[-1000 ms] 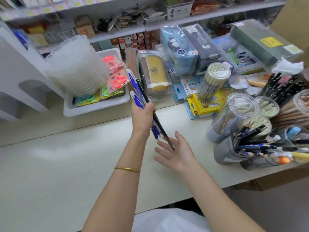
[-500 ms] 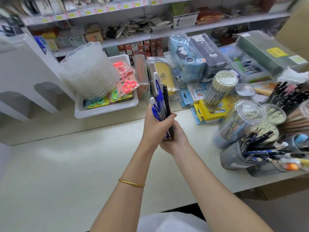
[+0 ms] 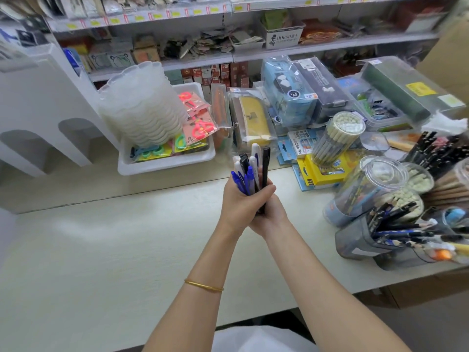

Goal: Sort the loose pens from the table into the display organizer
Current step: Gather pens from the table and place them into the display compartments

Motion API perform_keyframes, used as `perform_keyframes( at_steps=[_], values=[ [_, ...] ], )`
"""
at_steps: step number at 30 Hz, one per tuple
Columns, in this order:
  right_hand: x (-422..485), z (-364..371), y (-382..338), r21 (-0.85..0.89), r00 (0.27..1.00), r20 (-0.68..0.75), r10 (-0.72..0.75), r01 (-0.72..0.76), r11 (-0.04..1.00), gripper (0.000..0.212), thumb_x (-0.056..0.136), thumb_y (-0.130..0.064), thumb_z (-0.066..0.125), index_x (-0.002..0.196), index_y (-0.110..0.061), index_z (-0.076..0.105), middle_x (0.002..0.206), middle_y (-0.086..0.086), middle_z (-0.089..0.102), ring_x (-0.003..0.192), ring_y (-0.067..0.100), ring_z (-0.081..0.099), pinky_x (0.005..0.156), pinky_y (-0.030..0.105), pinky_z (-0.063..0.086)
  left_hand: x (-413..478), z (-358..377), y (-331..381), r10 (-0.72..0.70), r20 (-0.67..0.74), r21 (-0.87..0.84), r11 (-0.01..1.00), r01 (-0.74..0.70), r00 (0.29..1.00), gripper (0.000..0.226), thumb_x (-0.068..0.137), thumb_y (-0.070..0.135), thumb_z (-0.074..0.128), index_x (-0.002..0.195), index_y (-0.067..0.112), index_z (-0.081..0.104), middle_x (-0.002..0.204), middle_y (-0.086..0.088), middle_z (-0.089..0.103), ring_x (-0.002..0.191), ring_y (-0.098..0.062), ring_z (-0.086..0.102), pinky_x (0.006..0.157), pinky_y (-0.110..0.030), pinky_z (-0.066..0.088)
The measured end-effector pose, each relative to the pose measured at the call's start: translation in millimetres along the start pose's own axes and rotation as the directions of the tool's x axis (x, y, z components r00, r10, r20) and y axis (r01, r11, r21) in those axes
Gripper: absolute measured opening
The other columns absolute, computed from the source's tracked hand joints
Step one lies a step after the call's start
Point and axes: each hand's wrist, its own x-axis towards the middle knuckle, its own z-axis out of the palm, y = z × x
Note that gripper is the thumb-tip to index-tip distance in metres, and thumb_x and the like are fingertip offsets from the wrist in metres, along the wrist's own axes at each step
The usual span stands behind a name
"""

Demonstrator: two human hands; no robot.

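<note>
I hold a bundle of pens (image 3: 253, 166), blue, white and black, upright above the middle of the pale table (image 3: 101, 250). My left hand (image 3: 237, 203) grips the bundle from the left, and my right hand (image 3: 274, 214) wraps round its lower end from the right, the two hands pressed together. The pens' lower ends are hidden inside my hands. A white tiered display organizer (image 3: 38, 102) with arched openings stands at the far left. Grey pen holders (image 3: 354, 241) filled with pens and pencils sit at the right edge.
Behind my hands a white tray (image 3: 165, 162) holds packaged scissors and a stack of translucent containers (image 3: 142, 110). Clear jars of pencils (image 3: 368, 189), a yellow box (image 3: 322, 171) and pencil cases crowd the back right. Shelves of stock run along the back.
One second ago only my left hand held the pens, tilted, with my right hand open below. The right hand then closed round the bundle's lower end, and the pens now stand upright.
</note>
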Motion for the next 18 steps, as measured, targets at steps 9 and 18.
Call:
perform_keyframes(
  at_steps=[9,18],
  values=[
    [-6.1,0.2,18.4,-0.163,0.989,-0.090,0.118,-0.131,0.978,0.043,0.103,-0.033,0.031,0.120,-0.012,0.064,0.112,0.009,0.070,0.100,0.022,0.068,0.079,0.035,0.055,-1.0,-39.8,11.4,-0.125,0.024,-0.125,0.984,0.127,0.992,0.023,0.077,0.013,0.066,0.100,0.012,0.061,0.073,-0.007,0.064,0.070,-0.022,0.062,0.073,-0.037,0.054],
    [-18.7,24.4,36.6,-0.464,0.995,-0.094,-0.032,-0.016,0.886,0.022,0.098,-0.023,0.047,0.100,-0.007,0.062,0.090,0.009,0.067,0.075,0.020,0.065,0.064,0.033,0.049,-30.6,-109.8,23.5,-0.222,0.235,-0.364,0.883,0.297,0.946,0.035,0.079,0.010,0.059,0.113,0.010,0.054,0.068,-0.005,0.053,0.052,-0.015,0.051,0.054,-0.027,0.048]
  ],
)
